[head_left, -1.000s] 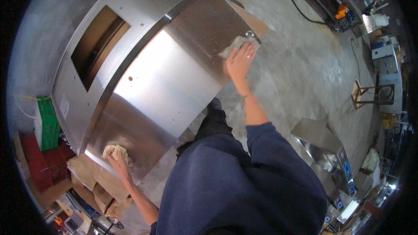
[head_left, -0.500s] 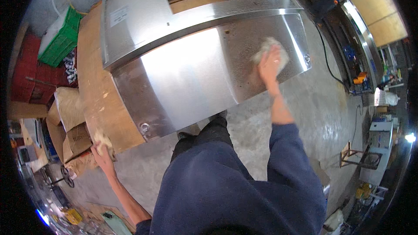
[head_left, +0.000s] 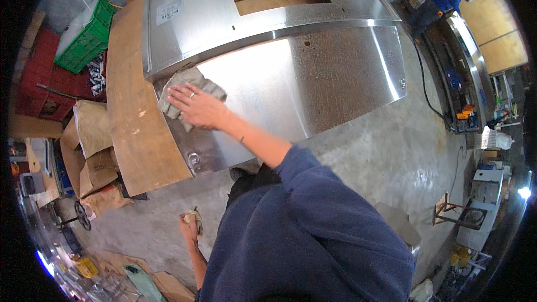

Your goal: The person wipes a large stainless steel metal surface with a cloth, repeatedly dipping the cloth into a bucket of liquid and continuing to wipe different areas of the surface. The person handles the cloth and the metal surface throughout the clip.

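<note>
A large stainless steel housing [head_left: 196,22] with a rectangular cutout lies on a wooden board. Its near panel [head_left: 347,72] is streaked with wet-looking marks on the right and has a small round hole near its upper edge. At the panel's left end my right hand [head_left: 198,106] presses a crumpled grey cloth [head_left: 173,100] against the metal, fingers stretched over it. My left hand [head_left: 190,225] hangs low beside my body, off the panel, closed round a bunched beige cloth [head_left: 196,219].
The wooden board [head_left: 134,106] juts out left of the housing. Beyond it are a green crate [head_left: 86,39], red crates [head_left: 33,72] and an opened cardboard box [head_left: 95,170]. Machinery [head_left: 458,72] and a black cable stand at right; a small frame [head_left: 458,212] sits on the concrete floor.
My right hand has swept the grey cloth from the panel's right side to its left end. My left hand has drawn back from the board's corner toward my body, still holding its cloth.
</note>
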The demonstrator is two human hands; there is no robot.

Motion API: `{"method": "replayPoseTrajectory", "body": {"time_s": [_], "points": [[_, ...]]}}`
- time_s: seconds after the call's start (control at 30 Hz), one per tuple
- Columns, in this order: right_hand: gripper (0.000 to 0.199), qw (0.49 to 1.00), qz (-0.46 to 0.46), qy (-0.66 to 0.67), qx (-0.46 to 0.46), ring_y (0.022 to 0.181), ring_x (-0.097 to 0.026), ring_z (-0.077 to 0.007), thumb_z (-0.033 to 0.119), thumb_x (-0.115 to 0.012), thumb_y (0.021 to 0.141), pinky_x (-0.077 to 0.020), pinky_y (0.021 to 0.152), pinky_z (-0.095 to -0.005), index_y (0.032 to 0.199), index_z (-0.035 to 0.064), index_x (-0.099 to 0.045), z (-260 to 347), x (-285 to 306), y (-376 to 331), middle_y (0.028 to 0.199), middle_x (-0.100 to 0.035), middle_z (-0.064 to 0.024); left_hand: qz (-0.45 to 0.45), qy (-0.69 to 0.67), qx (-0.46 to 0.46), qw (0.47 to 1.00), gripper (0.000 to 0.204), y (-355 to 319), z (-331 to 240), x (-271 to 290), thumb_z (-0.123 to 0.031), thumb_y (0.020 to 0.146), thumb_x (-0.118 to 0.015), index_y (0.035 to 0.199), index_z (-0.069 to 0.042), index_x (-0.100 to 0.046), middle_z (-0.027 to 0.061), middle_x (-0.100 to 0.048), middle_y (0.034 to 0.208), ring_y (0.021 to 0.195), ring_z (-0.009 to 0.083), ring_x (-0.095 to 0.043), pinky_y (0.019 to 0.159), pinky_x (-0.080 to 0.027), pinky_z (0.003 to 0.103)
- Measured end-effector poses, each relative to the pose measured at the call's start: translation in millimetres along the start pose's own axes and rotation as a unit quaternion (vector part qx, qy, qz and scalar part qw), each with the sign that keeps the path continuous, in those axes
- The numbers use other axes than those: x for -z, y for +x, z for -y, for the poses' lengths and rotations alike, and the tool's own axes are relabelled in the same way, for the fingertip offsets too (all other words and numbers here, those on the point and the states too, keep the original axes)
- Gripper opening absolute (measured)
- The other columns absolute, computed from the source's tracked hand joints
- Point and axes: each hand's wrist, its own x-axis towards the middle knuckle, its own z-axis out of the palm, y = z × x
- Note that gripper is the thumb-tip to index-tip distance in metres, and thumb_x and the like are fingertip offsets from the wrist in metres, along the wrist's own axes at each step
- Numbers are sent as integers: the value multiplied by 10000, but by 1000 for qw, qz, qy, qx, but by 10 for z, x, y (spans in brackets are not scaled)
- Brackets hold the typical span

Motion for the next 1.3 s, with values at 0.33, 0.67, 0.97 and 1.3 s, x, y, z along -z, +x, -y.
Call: {"method": "replayPoseTrajectory", "body": {"time_s": [0.33, 0.67, 0.97, 1.3], "points": [[605, 931, 77, -226, -278, 1607, -234, -335, 310, -342, 1117, -114, 1324, -505, 1653, 34, -299, -2250, 2189, -1958, 1721, -292, -166, 9, -48, 138, 989, 359, -520, 151, -387, -259, 907, -748, 1121, -3, -617, 124, -718, 916, 798, 208, -681, 735, -563, 364], [661, 924, -213, -51, -313, 1623, -21, -439, 299, -315, 1140, -3, 1305, -568, 1660, -61, -123, -1115, 684, -738, 1735, -63, -302, 50, -20, 244, 968, 448, -1038, -179, -574, -332, 904, -760, 1151, 8, -604, 125, -749, 884, 752, 202, -723, 656, -581, 357], [626, 999, 41, -26, -5, 1514, -400, -284, 245, -497, 1023, -283, 1261, -471, 1578, -26, -396, 285, -229, 931, 1675, -379, -153, -56, -133, 165, 976, 419, -909, 441, -541, -288, 901, -746, 1173, -2, -606, 165, -731, 964, 843, 234, -709, 764, -588, 392], [585, 984, 121, -128, 39, 1496, -424, -289, 294, -443, 1053, -281, 1264, -475, 1560, 4, -446, -44, 171, 561, 1608, -477, -135, 12, -143, 294, 945, 482, -1272, 1094, -622, -335, 869, -788, 1165, 6, -621, 178, -744, 1013, 938, 252, -728, 824, -585, 413]]}}
